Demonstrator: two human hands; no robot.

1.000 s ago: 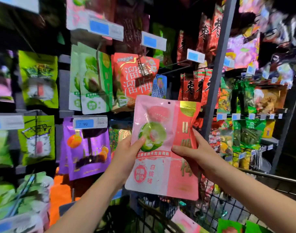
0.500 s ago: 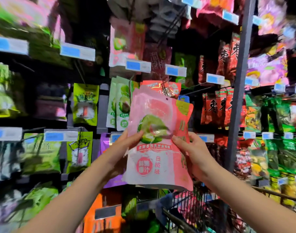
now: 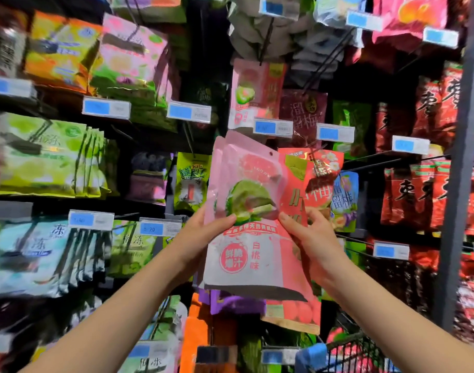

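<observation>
The display rack (image 3: 10, 208) fills everything in front of me, row on row of snack packets hanging from pegs. At its right edge stands a grey upright post (image 3: 461, 184). Low on the right is the wire basket of a shopping cart (image 3: 359, 354).

I hold the pink pouch (image 3: 246, 265) up in front of the rack, upright and leaning a little to the left, at the middle of my view. Its doubled upper left edge suggests a second pouch behind it, though I cannot tell for sure.

My left grip (image 3: 200, 238) is closed on the pouch's left edge, the thumb lying across the front beside the printed green fruit and the fingers hidden behind. My right grip (image 3: 319, 243) pinches the right edge the same way, thumb on the front.

Just behind the pouch's top right corner hangs a red pouch (image 3: 321, 173). A matching pink packet (image 3: 254, 92) hangs on the peg above, with a blue and white price tag (image 3: 273, 127) under it. The pouch's small hang hole (image 3: 270, 154) sits free near its top edge, on no peg.
</observation>
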